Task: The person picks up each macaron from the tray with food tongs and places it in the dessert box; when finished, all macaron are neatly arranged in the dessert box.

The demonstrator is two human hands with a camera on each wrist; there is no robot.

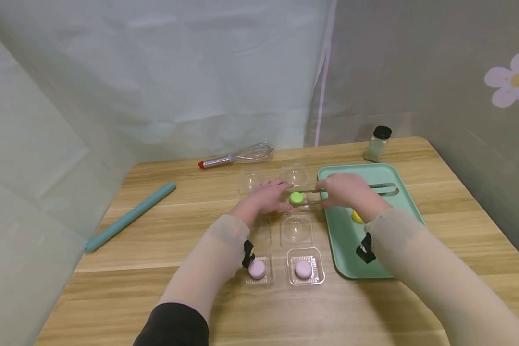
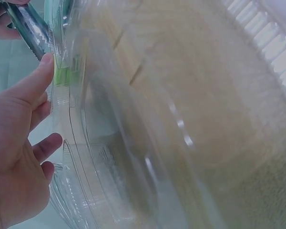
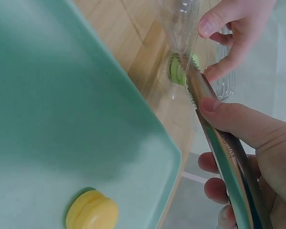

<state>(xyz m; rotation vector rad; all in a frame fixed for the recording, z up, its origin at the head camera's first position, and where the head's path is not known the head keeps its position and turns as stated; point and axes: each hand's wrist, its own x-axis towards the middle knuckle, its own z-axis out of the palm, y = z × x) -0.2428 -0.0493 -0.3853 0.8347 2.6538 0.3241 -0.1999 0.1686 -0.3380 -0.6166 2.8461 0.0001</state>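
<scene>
My right hand grips metal tongs, whose tips lie either side of a green macaron. That macaron sits in a small clear plastic box, partly hidden by the tongs and hands. My left hand is at the box's left side, its fingers spread and loosely bent beside the rim; firm contact cannot be made out. Nearer me, two lilac macarons, one at the left and one at the right, sit in open clear boxes. A yellow macaron lies on the green tray.
Clear domed lids stand among the boxes. Behind them lies a whisk with a red-tipped handle. A teal rolled cylinder lies at the left. One black-capped jar stands behind the tray, near the table's back edge.
</scene>
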